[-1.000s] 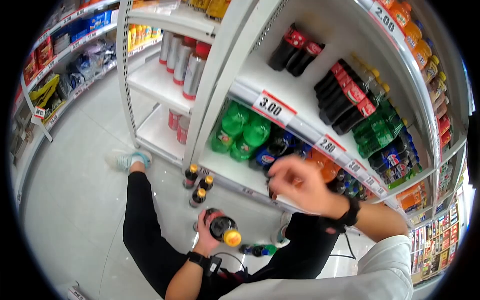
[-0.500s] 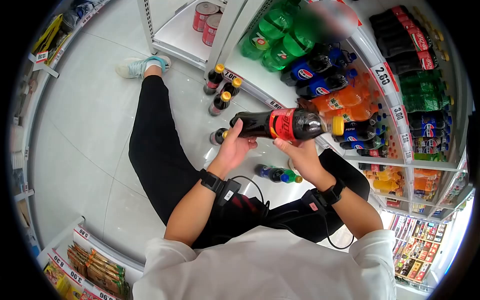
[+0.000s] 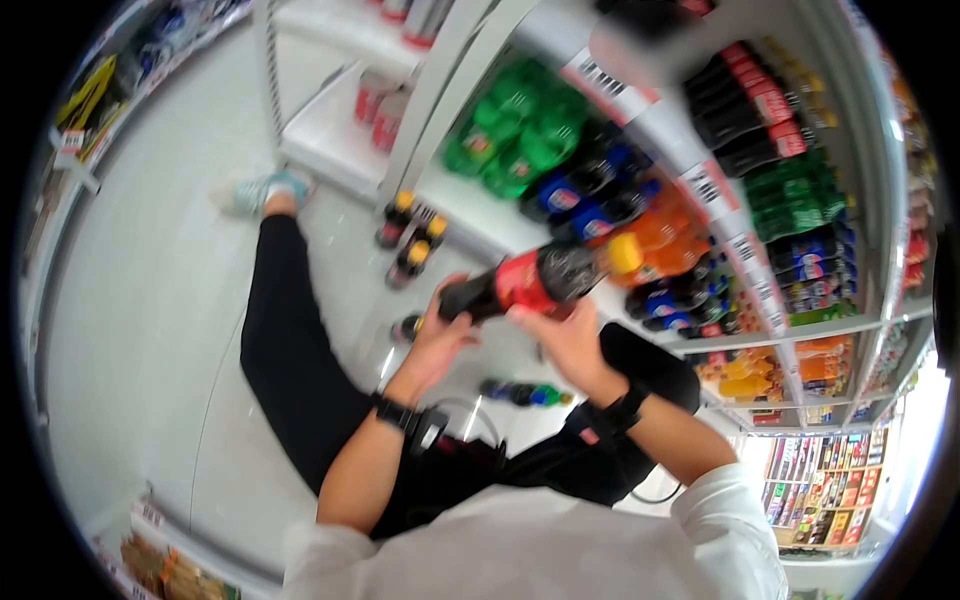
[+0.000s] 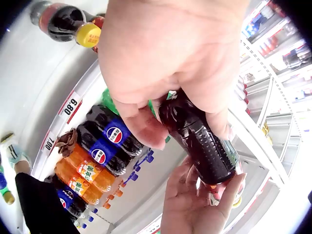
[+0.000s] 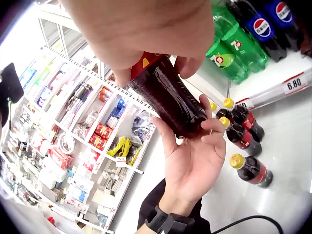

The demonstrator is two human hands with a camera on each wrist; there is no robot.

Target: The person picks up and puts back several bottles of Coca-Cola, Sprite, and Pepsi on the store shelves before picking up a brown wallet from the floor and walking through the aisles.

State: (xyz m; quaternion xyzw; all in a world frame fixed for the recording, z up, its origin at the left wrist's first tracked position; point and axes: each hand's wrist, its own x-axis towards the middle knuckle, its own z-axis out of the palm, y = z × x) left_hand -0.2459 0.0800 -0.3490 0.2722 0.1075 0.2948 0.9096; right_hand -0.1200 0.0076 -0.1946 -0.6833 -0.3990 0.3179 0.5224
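Head view shows, leftmost, a pale foot-end shoe (image 3: 262, 192) on the shiny floor (image 3: 150, 300), then four yellow-capped bottles (image 3: 408, 265) standing off the near corner of the bottom shelf (image 3: 445, 190). Next comes the left hand (image 3: 428, 350), gripping the base end of a dark cola bottle (image 3: 525, 283). That bottle is held up over the floor, tilted, its yellow cap (image 3: 625, 253) toward the right. The right hand (image 3: 570, 345) grips it around the red label. Below them, two bottles (image 3: 525, 393) lie on the floor, something the right wrist view misses.

Left wrist view alone makes both tags plain along the shelf's front edge, 7.00 (image 4: 48, 143) then 6.80 (image 4: 71, 106), by the orange (image 4: 80, 170) and Pepsi bottles (image 4: 108, 144). Right wrist view, clearer than the blurry head one, shows the left hand's thumb and fingers on either side of the base, and sharp 7UP labels (image 5: 237, 45).
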